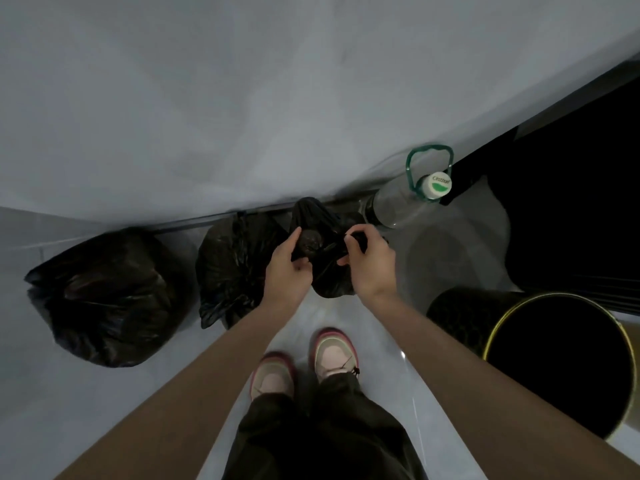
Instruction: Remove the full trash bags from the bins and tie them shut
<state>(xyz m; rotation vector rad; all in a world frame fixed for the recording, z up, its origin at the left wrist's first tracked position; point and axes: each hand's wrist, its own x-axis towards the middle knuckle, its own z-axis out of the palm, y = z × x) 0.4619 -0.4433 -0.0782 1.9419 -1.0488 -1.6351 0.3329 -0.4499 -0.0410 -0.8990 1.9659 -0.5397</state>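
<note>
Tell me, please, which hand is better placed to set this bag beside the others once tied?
Probably the left hand: it grips the held bag on the side nearest the middle bag and large bag, while the right hand pinches the side towards the bin.

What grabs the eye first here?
Left hand and right hand grip a small black plastic trash bag at centre. Two fuller black plastic bags sit on the floor at left by the wall. A round black gold-rimmed bin stands lower right.
</note>
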